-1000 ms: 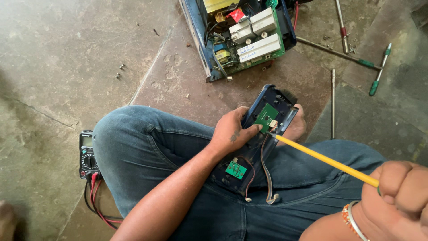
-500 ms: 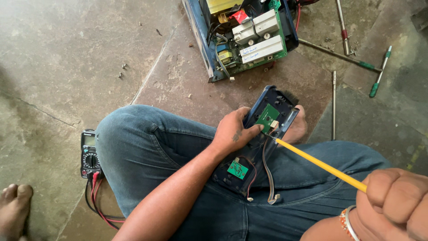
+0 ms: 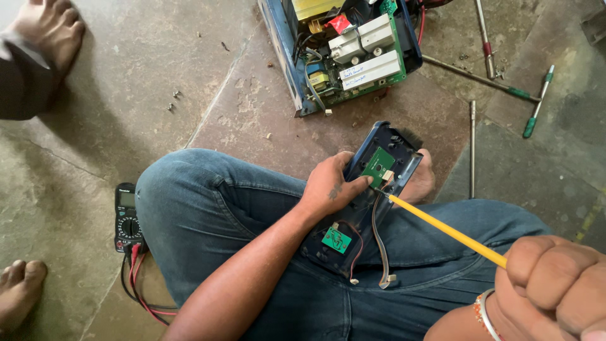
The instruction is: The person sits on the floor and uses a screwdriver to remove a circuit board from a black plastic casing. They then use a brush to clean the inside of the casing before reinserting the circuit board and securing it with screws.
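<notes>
A person sits on a stone floor in blue jeans, seen from above. Their left hand (image 3: 331,186) grips a dark blue plastic front panel (image 3: 366,189) that rests tilted across the lap, near the middle of the scene. The fingers curl around the panel's left edge, with the thumb pressed beside a small green circuit board (image 3: 377,167) fixed at its far end. A second, smaller green circuit board (image 3: 336,239) sits at the panel's near end, with thin wires and a grey ribbon cable (image 3: 379,243) hanging down over the jeans.

The right hand (image 3: 555,284), at the near right corner, is closed in a tight fist around a long yellow-shafted screwdriver (image 3: 442,227). Its tip touches the panel just beside the far circuit board; whether it sits in a screw is too small to tell.

Far beyond the knees lies an open blue metal case (image 3: 284,50) holding a large green board and white components. To the right lie green-handled T-shaped tools (image 3: 536,104). On the left floor, beside the thigh, sits a black multimeter (image 3: 128,218) with red and black leads. Other people's bare feet (image 3: 19,290) show at the left edge.
</notes>
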